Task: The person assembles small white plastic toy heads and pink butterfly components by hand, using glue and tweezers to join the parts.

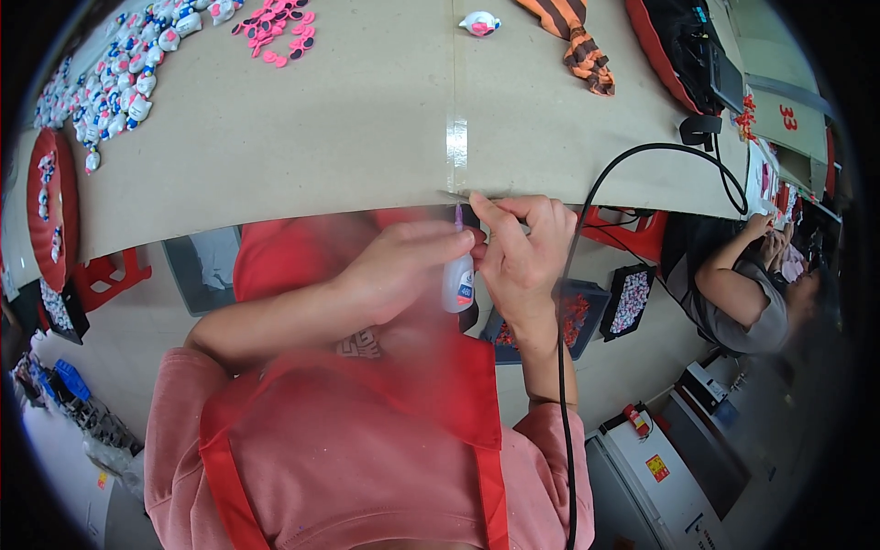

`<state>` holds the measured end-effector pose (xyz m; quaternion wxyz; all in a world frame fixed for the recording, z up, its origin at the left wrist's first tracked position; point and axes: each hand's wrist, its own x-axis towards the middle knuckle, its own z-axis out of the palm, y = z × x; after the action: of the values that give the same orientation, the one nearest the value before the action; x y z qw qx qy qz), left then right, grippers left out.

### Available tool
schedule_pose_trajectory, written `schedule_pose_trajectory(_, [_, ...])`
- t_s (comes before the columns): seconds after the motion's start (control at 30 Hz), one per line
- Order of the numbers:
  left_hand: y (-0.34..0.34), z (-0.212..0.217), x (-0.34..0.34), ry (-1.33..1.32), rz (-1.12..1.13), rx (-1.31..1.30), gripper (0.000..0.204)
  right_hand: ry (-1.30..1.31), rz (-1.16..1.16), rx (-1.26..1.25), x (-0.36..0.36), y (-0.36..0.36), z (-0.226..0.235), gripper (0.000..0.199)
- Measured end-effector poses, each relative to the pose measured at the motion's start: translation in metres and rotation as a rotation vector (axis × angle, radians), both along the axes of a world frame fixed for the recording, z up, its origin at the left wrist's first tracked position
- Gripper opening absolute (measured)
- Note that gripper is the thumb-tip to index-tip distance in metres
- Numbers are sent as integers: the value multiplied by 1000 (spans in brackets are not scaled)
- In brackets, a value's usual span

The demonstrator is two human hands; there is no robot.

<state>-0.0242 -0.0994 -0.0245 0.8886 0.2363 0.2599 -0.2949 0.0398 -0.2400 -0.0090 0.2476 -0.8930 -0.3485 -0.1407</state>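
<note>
Nearest the camera, wears a red apron point(357, 458) over a pink top point(183, 431), with a black cable point(566, 431) looping down past the right forearm. Grips a small translucent bottle point(456, 291) in the left hand point(390, 261), fingers point(447, 246) closed around the upper part, purple nozzle point(459, 218) pointing up at the near edge of the bench point(321, 165). Pinches a thin metal tool point(451, 194) between the fingers of the right hand point(532, 247), with the point to the left, just beyond the nozzle; cannot tell whether touching. On the bench, at far left, has a heap of white figures point(119, 96) with blue and pink parts; beside those, a scatter of pink-and-dark pieces point(275, 33); farther right, a lone white figure point(479, 24), an orange-and-brown striped cloth point(585, 57) and a black bag point(683, 55). Below the bench, near the right forearm, has a bin point(587, 341) of red pieces and a black tray point(612, 325) of small pale pieces.
</note>
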Motion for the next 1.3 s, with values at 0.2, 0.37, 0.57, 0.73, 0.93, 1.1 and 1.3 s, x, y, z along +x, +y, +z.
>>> schedule_pose_trajectory(0.2, [5, 2, 6, -20, -44, 88, 27, 77, 45, 63, 6, -3, -2, 35])
schedule_pose_trajectory(0.37, [6, -4, 4, -29, -72, 110, 24, 38, 24, 38, 5, 0, -3, 34])
schedule_pose_trajectory(0.57, [0, -5, 4, -91, -39, 257, 25, 44, 20, 65, 3, -1, -4, 31])
schedule_pose_trajectory(0.73, [1, -9, 2, -30, -49, 234, 24, 38, 6, 54, 7, -1, -4, 27])
schedule_pose_trajectory(0.93, [0, -6, 5, -72, -49, 270, 23, 3, -22, 29, 8, 3, -2, 25])
schedule_pose_trajectory(1.1, [0, -6, 8, -32, -100, 293, 24, 17, -11, 56, 1, 3, -1, 22])
schedule_pose_trajectory(1.3, [6, 11, 2, -64, -216, 336, 14, -17, -187, 276, 60, 8, 16, 29])
